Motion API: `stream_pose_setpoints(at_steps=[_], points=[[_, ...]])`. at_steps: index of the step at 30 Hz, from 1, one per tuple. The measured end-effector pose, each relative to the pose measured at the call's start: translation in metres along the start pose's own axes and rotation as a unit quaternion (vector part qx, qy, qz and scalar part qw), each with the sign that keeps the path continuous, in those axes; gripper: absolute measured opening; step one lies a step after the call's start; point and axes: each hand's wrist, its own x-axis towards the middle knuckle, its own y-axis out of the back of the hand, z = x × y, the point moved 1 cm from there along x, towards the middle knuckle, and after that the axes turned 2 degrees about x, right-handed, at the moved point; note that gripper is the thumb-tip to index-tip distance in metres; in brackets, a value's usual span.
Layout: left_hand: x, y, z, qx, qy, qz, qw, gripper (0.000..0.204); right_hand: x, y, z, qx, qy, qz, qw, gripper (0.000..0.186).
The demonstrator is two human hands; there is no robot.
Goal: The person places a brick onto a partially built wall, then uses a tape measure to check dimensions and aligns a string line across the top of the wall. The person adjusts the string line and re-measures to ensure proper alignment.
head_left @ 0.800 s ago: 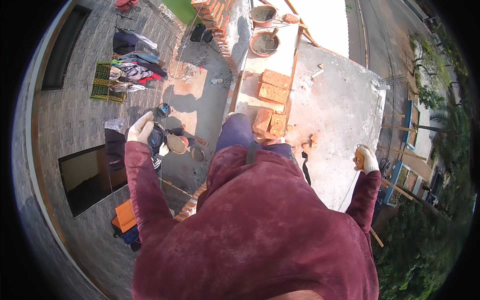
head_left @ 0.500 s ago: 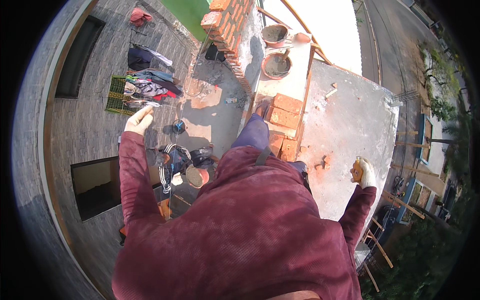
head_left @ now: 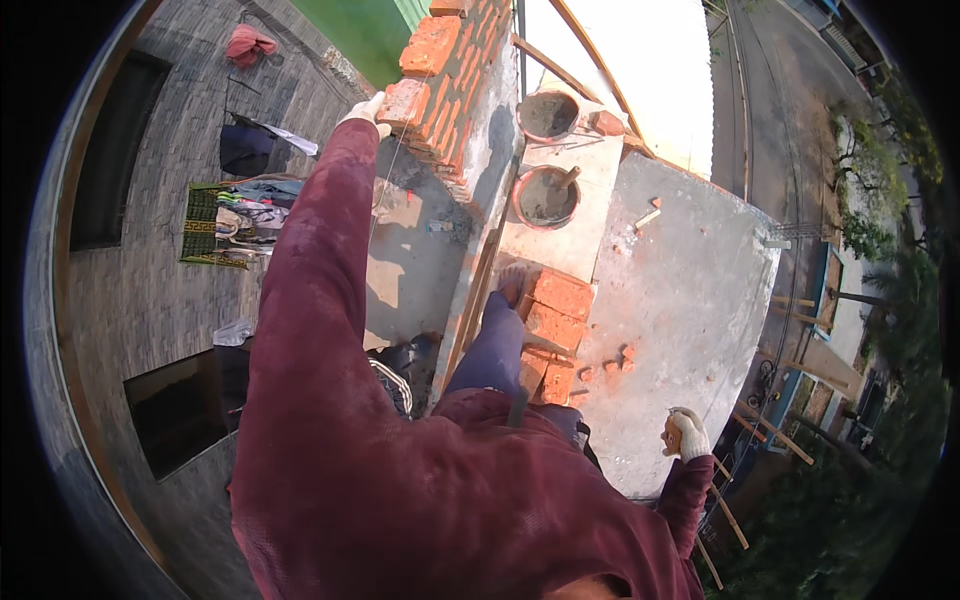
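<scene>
My left hand (head_left: 368, 110), in a pale glove, reaches out to the near left end of the brick wall (head_left: 452, 85). Its fingers are apart against the end of an orange brick (head_left: 403, 103) on top of that wall. A thin string (head_left: 392, 160) runs down close to the hand. On the right, my right hand (head_left: 690, 432), also gloved, is closed around a small yellow-brown object (head_left: 672, 436) whose kind I cannot make out. It is held over the edge of the grey concrete slab (head_left: 690, 300).
Two round tubs of mortar, the far one (head_left: 548, 116) and the near one (head_left: 546, 197), stand on a pale board (head_left: 560, 255). A tool handle (head_left: 570, 177) sticks out of the near tub. Stacked bricks (head_left: 556, 310) lie beside my foot (head_left: 512, 283). Past the slab lies a road (head_left: 745, 130).
My left hand has moved forward and right to the wall's end, and my body has leaned that way. The person with a bucket below left is now mostly hidden. My right hand still holds its object.
</scene>
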Motion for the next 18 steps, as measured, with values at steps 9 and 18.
stream_pose_setpoints(at_steps=[9, 18], points=[[0.140, -0.035, -0.001, 0.051, -0.032, -0.103, 0.993, 0.107, 0.025, -0.056, -0.113, -0.093, -0.051, 0.007, 0.994, 0.041], [0.155, -0.047, -0.009, 0.123, -0.061, -0.162, 0.977, 0.109, 0.070, -0.114, -0.244, -0.140, 0.047, -0.020, 0.989, 0.039]])
